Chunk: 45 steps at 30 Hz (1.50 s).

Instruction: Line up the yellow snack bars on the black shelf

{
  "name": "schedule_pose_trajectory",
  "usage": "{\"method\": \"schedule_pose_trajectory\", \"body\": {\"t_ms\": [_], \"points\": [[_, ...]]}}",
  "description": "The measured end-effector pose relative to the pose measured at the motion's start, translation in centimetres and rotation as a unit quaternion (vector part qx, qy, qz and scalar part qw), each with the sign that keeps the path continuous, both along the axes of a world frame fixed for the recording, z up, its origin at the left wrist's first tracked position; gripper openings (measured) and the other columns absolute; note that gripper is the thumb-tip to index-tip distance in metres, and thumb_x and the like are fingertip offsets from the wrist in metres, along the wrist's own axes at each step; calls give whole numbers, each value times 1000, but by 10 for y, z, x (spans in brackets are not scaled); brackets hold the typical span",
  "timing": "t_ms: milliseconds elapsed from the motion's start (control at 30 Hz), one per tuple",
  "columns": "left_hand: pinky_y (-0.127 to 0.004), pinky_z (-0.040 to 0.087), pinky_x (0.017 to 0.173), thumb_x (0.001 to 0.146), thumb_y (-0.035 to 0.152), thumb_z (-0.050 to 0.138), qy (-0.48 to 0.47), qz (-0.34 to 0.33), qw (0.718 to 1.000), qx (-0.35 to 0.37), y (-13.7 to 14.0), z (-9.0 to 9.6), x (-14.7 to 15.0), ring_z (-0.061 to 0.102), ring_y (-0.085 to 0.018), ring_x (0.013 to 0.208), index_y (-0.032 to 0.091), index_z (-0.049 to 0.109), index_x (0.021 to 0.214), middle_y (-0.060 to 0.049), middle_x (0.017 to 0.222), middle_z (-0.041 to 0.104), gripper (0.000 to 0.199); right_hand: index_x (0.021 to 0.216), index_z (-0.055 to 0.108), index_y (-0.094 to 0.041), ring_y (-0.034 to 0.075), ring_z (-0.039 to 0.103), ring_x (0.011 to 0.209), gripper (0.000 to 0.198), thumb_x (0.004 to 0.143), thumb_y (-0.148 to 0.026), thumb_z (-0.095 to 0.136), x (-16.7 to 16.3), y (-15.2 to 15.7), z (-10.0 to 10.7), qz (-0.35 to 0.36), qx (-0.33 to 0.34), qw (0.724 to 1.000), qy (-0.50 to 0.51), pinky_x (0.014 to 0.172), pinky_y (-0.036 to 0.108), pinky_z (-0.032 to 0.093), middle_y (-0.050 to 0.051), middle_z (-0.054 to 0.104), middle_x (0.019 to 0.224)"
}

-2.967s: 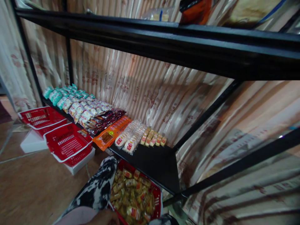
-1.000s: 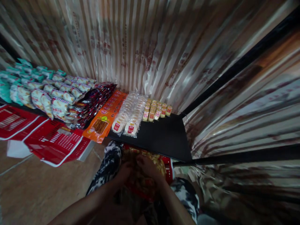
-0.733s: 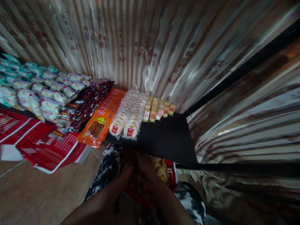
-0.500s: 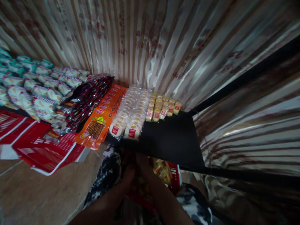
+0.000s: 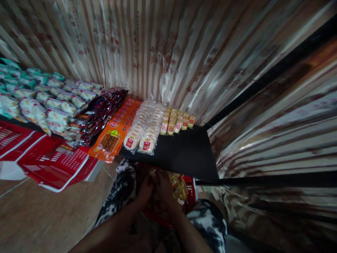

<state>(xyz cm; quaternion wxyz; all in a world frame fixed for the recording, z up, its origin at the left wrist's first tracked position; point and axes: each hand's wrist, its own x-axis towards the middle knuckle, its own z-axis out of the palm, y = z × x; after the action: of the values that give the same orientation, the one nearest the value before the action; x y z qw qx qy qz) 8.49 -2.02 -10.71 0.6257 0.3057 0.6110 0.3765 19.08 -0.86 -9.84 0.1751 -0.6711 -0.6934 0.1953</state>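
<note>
Both hands are down in a red shopping basket (image 5: 194,191) between my knees, just below the front edge of the black shelf (image 5: 181,151). My left hand (image 5: 145,187) and my right hand (image 5: 163,184) are close together, fingers curled inward over dark contents. Whatever they grip is lost in shadow. To the right of my right hand lie yellow-wrapped snack packets (image 5: 179,188) in the basket. On the shelf above stand rows of small yellow packets (image 5: 177,122), next to two rows of round white crackers (image 5: 146,142) in clear wrap.
Left along the shelf are an orange bag of brown sticks (image 5: 113,135), a pile of dark red packets (image 5: 102,114), and white and green packets (image 5: 58,119). Another red basket (image 5: 58,165) stands below them. A black post (image 5: 250,88) and pleated curtain (image 5: 163,45) border the shelf.
The view has shifted slightly, so the shelf's right end sits further left. My hands remain in the basket, drawn a little higher in view, with more of the fingers showing.
</note>
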Motion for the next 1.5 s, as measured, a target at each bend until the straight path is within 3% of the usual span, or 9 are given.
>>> {"method": "schedule_pose_trajectory", "body": {"t_ms": [133,333,467,567,667,833,1133,1367,1500], "points": [[-32,34,103,73,9,49,29,-18,999,24,-7,23,3,51,-20,116,13,54,115,-10,123,57,43,112,57,-18,23,57,102,38,80,-36,49,6,-14,13,-85,37,990,107,91,38,43,11,62,111],[-32,37,100,71,9,44,106,-40,985,130,-10,64,1,55,-19,109,14,57,109,-9,115,62,40,105,57,-20,21,61,93,33,77,-38,51,13,-25,48,-124,68,968,209,84,36,47,8,65,101],[-30,40,95,76,13,37,134,-64,965,217,2,85,8,55,-17,105,17,57,109,-7,111,62,39,100,56,-22,19,62,85,29,77,-38,51,17,-15,79,-145,65,956,247,77,32,49,5,66,95],[-28,41,92,77,16,37,157,-63,956,237,18,94,18,56,-16,100,17,57,109,-7,107,62,38,98,58,-21,20,61,86,30,76,-40,51,23,1,92,-142,89,951,259,76,31,49,6,65,95],[-27,40,93,77,16,38,184,-71,953,230,36,100,29,55,-16,100,17,57,111,-7,107,61,39,99,59,-20,20,60,90,33,75,-41,51,31,19,94,-145,122,946,262,77,31,49,8,65,99],[-26,40,92,80,19,39,205,-89,946,234,64,109,46,55,-17,101,19,58,110,-8,107,61,36,99,57,-19,19,63,84,34,76,-42,51,45,45,90,-169,117,936,287,73,31,51,7,66,94],[-28,41,93,82,20,41,191,-92,946,243,106,103,71,56,-17,101,20,57,109,-6,108,62,32,98,56,-20,18,65,75,31,75,-41,51,66,88,83,-208,122,925,293,65,30,51,5,68,84],[-33,34,103,81,16,38,218,-54,940,258,123,116,69,49,-19,114,15,54,115,-10,121,57,37,100,54,-20,18,64,75,33,75,-40,50,54,125,80,-192,112,927,302,69,31,50,5,67,84],[-33,27,109,78,14,41,209,-30,938,274,127,115,65,39,-18,125,16,52,119,-8,133,47,43,100,54,-20,17,63,75,33,75,-41,49,40,148,80,-173,104,932,302,70,30,49,4,67,85]]}}
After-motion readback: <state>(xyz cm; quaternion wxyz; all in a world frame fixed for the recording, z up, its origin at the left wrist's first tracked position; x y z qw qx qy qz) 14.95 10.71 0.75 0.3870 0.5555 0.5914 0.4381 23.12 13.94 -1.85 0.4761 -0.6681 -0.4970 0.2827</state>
